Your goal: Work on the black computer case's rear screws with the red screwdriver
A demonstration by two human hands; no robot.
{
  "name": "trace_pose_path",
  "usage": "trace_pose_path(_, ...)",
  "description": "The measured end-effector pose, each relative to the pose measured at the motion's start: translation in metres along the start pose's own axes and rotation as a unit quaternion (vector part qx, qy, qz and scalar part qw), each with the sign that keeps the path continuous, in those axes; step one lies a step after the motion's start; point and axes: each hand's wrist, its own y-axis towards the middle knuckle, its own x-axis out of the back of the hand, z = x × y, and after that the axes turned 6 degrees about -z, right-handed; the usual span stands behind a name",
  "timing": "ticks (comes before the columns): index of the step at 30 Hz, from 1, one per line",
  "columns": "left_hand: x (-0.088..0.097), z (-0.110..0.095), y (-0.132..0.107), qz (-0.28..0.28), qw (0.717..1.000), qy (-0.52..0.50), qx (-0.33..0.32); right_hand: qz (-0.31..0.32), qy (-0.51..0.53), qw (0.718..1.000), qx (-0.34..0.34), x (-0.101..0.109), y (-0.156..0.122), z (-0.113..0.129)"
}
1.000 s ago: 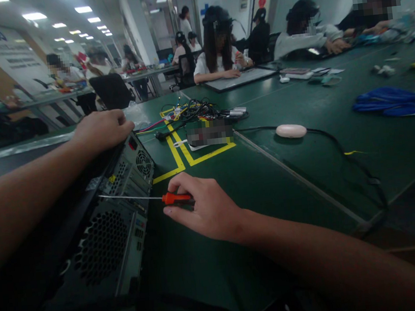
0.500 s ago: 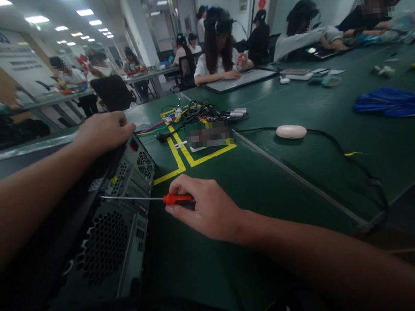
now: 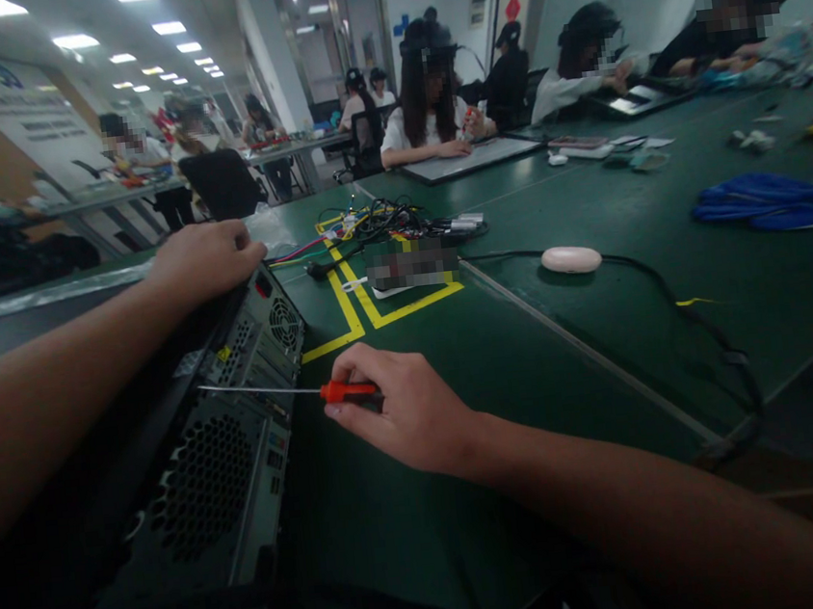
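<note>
A black desktop computer case (image 3: 263, 460) stands at the left, its metal back panel with round vent grilles and ports turned toward my right hand. My left hand (image 3: 207, 255) lies on the top edge near the far corner, fingers curled over it. My right hand (image 3: 407, 406) is closed around the orange-red handle of a screwdriver (image 3: 349, 391). The long thin shaft points left, and its tip meets the edge of the back panel above the large honeycomb vent. Any screw at the tip is too small to make out.
Beyond the case lie tangled cables (image 3: 393, 217) and a blurred-out box inside yellow tape (image 3: 413, 304). A pale oval case (image 3: 571, 259), a black cord (image 3: 698, 313) and a blue bundle (image 3: 759, 201) are to the right. Several people work at tables behind.
My hands, the screwdriver and the computer case stay almost exactly where they were. In the back right, a person's hands have drawn back from a dark panel.
</note>
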Motion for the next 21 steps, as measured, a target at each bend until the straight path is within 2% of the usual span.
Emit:
trace_pose_path(13, -0.0022, 0.0007, 0.0009, -0.011, 1.000, -0.010, -0.009, 0.001, 0.012, 1.000, -0.016, -0.0006, -0.0011, 0.0004)
trace_pose_path(21, -0.0027, 0.0010, 0.0008, -0.011, 1.000, -0.002, -0.013, -0.009, 0.007, 1.000, 0.000, -0.0010, -0.0005, -0.0007)
